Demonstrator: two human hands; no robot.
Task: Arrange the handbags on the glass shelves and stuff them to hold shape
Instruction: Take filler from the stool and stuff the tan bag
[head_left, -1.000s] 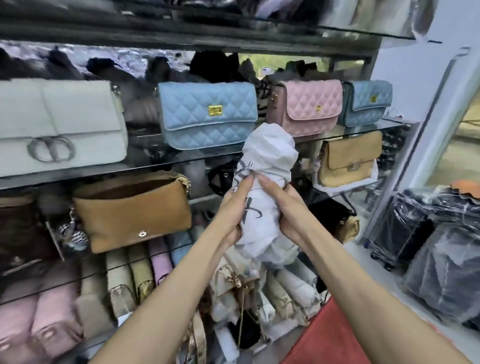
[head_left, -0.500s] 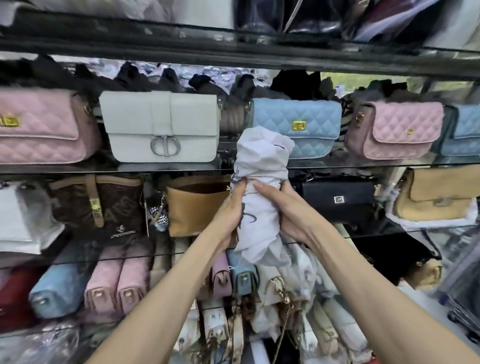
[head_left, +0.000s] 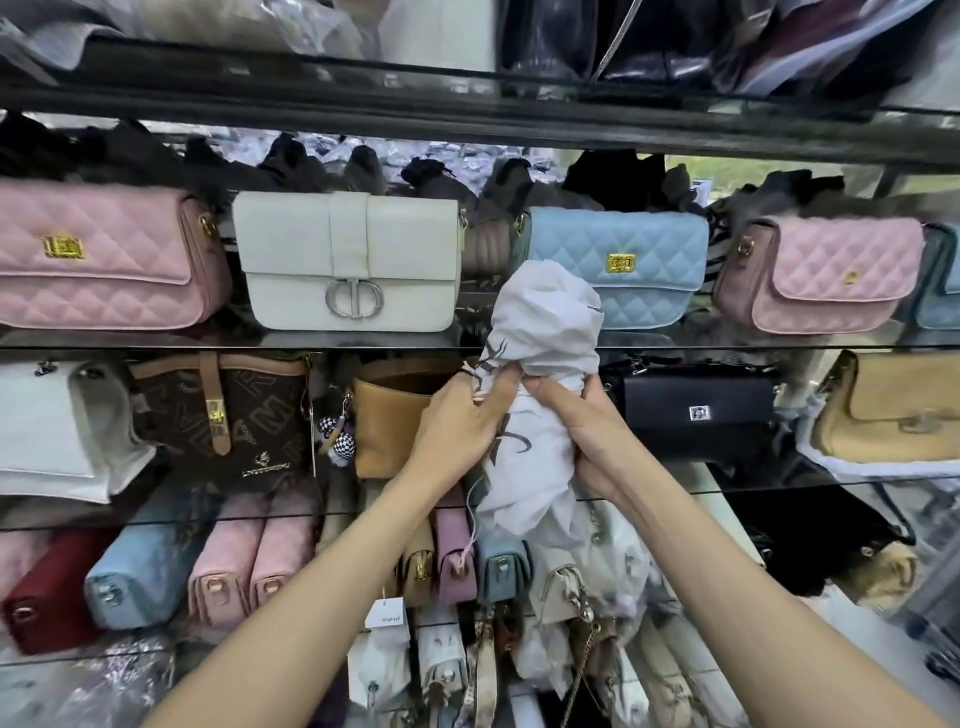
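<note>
Both of my hands had slid up the white dust bag (head_left: 540, 332) at frame centre, before the shelves (head_left: 208, 339). My left hand (head_left: 462, 423) pinched its drawstring and neck; my right hand (head_left: 582, 431) gripped the cloth, bulge above, tail below.

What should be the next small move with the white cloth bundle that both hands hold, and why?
Probably carry the white cloth bundle down and left into the tan bag. Both hands, left and right, grip it at its middle, in front of the shelves. The tan bag stands just left of it on the glass shelf below, and its top looks open, so it seems ready for stuffing.
</note>
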